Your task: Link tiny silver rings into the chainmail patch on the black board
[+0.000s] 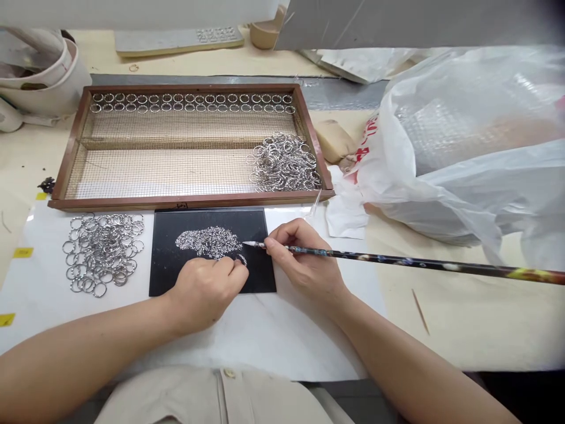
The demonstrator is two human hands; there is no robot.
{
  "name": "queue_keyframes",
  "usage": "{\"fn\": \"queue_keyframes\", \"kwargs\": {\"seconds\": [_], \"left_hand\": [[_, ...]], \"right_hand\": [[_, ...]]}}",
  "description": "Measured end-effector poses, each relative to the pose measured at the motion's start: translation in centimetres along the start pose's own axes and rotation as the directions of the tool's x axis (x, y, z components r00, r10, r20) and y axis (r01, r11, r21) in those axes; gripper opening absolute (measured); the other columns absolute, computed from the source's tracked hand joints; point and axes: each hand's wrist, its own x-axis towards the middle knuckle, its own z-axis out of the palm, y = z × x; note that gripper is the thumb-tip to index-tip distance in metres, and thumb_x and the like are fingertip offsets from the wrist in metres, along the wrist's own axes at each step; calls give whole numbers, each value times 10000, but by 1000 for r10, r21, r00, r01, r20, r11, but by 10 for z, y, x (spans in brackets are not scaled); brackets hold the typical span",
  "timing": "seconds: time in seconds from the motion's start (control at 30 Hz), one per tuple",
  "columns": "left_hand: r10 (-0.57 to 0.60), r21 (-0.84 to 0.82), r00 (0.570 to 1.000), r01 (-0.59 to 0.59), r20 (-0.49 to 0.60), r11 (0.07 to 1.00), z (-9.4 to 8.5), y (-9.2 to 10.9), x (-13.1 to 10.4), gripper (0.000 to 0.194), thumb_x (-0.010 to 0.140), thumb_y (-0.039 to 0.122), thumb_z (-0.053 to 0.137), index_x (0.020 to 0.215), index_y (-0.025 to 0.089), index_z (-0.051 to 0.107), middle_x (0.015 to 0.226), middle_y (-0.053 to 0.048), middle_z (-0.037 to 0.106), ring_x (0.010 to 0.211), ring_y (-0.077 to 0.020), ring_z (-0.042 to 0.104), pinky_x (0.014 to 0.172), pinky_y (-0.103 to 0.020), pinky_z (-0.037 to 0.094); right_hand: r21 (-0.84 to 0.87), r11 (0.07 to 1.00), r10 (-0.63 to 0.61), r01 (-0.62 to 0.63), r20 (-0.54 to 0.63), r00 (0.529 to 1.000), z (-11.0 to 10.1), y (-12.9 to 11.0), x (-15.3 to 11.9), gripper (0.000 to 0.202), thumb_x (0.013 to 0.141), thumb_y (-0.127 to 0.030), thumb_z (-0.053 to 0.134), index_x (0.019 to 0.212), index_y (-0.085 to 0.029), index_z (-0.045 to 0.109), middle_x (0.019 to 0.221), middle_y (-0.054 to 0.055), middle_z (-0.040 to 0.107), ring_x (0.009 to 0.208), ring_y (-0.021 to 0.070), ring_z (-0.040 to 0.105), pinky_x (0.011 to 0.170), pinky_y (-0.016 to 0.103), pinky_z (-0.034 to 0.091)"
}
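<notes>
My left hand [207, 291] is closed over the near edge of a black tile [165, 235], pinching a silver ring [242, 259] that peeks out at the fingertips. On the tile lies a heap of tiny shiny silver pieces [207, 240], too small to name. My right hand [306, 256] grips a long, dark patterned brush [379, 258] near its pale tip, which points left at the edge of the heap, close to the ring. Left of the tile, a pile of silver rings [103, 250] rests on white paper.
Behind the tile stands a wood-framed mesh tray [189, 202] with two rows of rings and a ring heap [286, 165] at its right. A plastic bag [441, 153] bulges at right. White tubs [53, 82] stand at left; a thin pointed stick [421, 312] lies at right.
</notes>
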Motion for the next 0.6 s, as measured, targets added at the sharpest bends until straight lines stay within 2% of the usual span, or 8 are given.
{"fn": "queue_keyframes", "kwargs": {"seconds": [0.17, 0.6], "left_hand": [[2, -3, 1000, -2, 14, 1000, -1, 0, 0, 127, 830, 61, 454, 805, 140, 550, 562, 30, 488, 438, -111, 429, 410, -277, 284], [-1, 12, 1000, 1, 14, 1000, 0, 0, 0, 131, 830, 64, 454, 782, 152, 538, 560, 30, 479, 436, -112, 427, 410, -282, 276]], "right_hand": [[-56, 997, -49, 50, 15, 999, 0, 1, -1, 177, 823, -181, 556, 720, -224, 419, 657, -18, 518, 588, 123, 497, 531, 275, 404], [-23, 999, -37, 38, 29, 999, -1, 2, -2, 168, 831, -174, 549, 726, -222, 427, 684, -9, 529, 630, 135, 521, 555, 281, 415]]}}
